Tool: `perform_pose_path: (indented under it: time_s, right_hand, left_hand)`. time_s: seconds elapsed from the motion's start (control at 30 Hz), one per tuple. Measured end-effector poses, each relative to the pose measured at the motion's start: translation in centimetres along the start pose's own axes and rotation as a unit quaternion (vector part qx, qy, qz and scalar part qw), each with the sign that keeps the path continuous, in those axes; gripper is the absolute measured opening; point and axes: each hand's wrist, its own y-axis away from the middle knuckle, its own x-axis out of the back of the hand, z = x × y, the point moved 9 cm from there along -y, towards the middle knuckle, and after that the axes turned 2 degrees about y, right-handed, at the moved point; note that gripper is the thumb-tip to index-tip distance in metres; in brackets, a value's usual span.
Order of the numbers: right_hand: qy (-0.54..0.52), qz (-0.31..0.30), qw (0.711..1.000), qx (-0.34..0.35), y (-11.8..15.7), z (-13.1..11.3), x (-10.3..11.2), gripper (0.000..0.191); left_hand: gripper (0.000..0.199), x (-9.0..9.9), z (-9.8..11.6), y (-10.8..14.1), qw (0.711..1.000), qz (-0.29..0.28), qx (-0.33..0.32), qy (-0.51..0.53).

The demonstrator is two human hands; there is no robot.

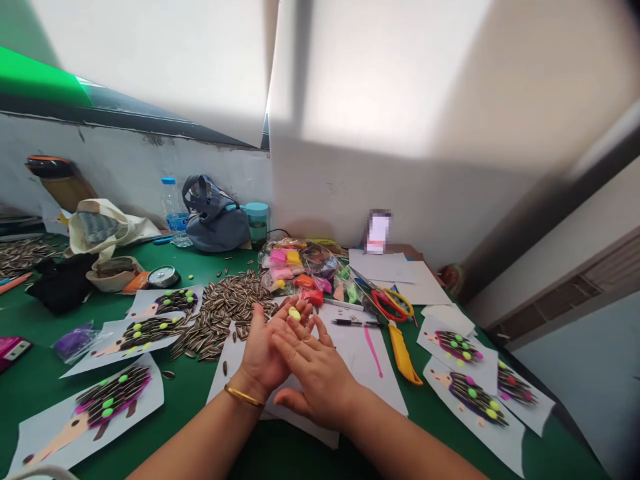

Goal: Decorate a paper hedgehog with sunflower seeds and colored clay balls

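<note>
My left hand (264, 353) lies palm up over white paper (355, 363), its fingers stretched forward. A small lump of yellow modelling clay (294, 313) rests on those fingers. Across the left palm lies my right hand (315, 373), palm down and flat, its fingertips close to the clay. Whatever is between the two palms is hidden. Just beyond the hands are a pile of striped sunflower seeds (225, 307) and a clear bag of coloured clay packets (300, 267). A black pen (356, 323) and a pink clay strip (373, 352) lie on the paper.
Hedgehog pictures of seeds and clay lie left (113, 400) and right (475, 400). Red-handled scissors (389, 305) and a yellow utility knife (404, 353) sit right of the paper. Along the wall stand a blue bag (217, 223), a water bottle (175, 213) and a phone (379, 232).
</note>
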Motion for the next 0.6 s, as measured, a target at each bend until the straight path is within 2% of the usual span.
perform_pose_path:
  time_s: [0.17, 0.33, 0.43, 0.5, 0.6]
  right_hand:
    - [-0.052, 0.015, 0.998, -0.011, -0.3, 0.3, 0.7, 0.059]
    - [-0.083, 0.084, 0.992, -0.053, -0.7, 0.7, 1.6, 0.036]
    - [-0.090, 0.088, 0.987, -0.103, -0.4, 2.0, 2.0, 0.015]
    - [-0.091, 0.088, 0.983, -0.131, 0.1, 3.5, 2.7, 0.013]
    - [-0.099, 0.096, 0.972, -0.191, 1.3, 6.6, 4.0, 0.016]
  left_hand:
    - [0.072, -0.5, 0.5, 0.1, 1.000, 0.002, -0.017, 0.016]
    - [0.066, -0.8, -0.7, 0.1, 1.000, -0.007, 0.006, 0.004]
    - [0.067, -1.0, -1.4, 0.3, 1.000, -0.018, 0.020, -0.005]
    - [0.066, -1.0, -1.0, 0.2, 1.000, -0.016, 0.009, -0.003]
    - [0.063, -0.6, 0.7, -0.2, 0.999, -0.007, -0.038, 0.005]
